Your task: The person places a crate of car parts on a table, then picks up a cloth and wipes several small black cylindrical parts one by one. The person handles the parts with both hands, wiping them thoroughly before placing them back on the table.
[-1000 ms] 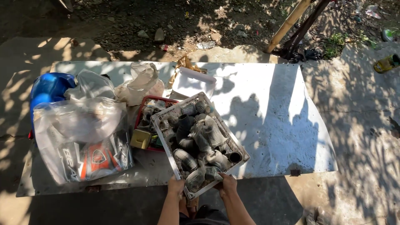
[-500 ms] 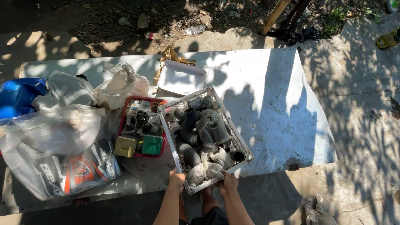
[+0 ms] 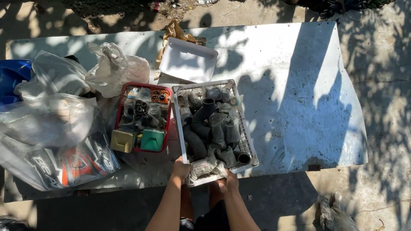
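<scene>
A white wire basket (image 3: pixel 251 150) full of grey and black pipe fittings (image 3: pixel 212 126) sits on a white table (image 3: pixel 291 85), its near end at the table's front edge. My left hand (image 3: pixel 181 168) grips the basket's near left corner. My right hand (image 3: pixel 227 183) holds the near rim from below, close to the right corner. Both forearms reach up from the bottom of the view.
A red basket (image 3: pixel 144 87) of small parts stands just left of the white one. Clear plastic bags (image 3: pixel 55 111) crowd the table's left side, with a blue object (image 3: pixel 10 77) behind. An empty white tray (image 3: pixel 188 60) lies farther back. Bare concrete ground surrounds the table.
The basket has turned from a slant to nearly square with the table and sits next to the red basket. My view has dropped closer over the table. Both hands kept their hold.
</scene>
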